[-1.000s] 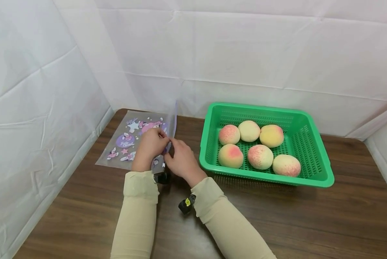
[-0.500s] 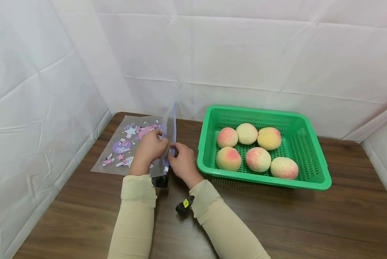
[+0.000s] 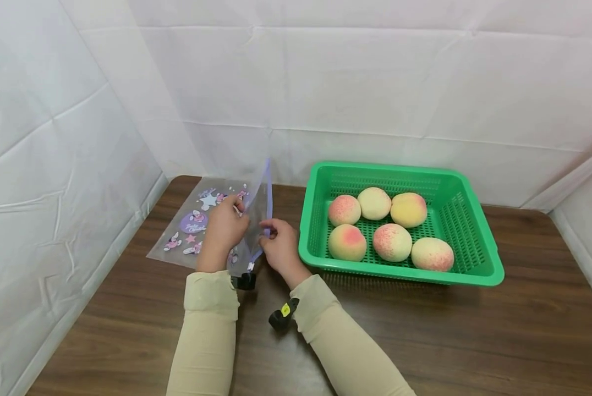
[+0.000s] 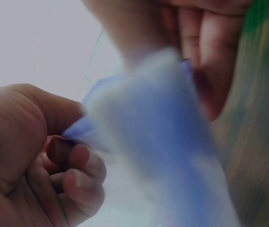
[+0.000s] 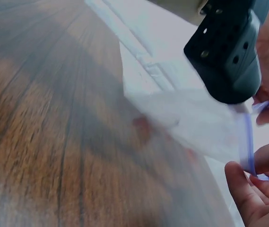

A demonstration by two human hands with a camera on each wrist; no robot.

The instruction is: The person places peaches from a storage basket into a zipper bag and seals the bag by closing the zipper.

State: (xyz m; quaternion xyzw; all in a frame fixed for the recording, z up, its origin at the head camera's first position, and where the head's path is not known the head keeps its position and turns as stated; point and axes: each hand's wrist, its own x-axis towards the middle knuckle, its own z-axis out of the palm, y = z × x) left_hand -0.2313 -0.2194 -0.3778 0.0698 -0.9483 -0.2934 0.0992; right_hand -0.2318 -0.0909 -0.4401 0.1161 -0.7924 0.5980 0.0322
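Observation:
A clear zip bag (image 3: 193, 222) with purple and pink cartoon prints lies partly on the table, its purple-edged mouth raised and spread. My left hand (image 3: 224, 228) pinches one side of the mouth between thumb and fingers; the left wrist view shows the purple edge (image 4: 80, 130) in that pinch. On the opposite side my right hand (image 3: 282, 247) holds the other purple strip, and the right wrist view shows its thumb and finger (image 5: 240, 184) gripping it. A white slider (image 3: 250, 267) sits at the near end of the zip. Blur hides part of the bag in the left wrist view.
A green plastic basket (image 3: 400, 276) stands right of my hands, close to the right one. Several peaches (image 3: 393, 242) lie in it. White cloth walls (image 3: 355, 77) border the brown wooden table (image 3: 449, 341) at the back and sides. Small black cameras (image 3: 281, 319) sit at both wrists.
My hands, close together at the zip a second ago, have moved slightly apart. The bag's mouth has opened wider between them. The basket and peaches stay as they were.

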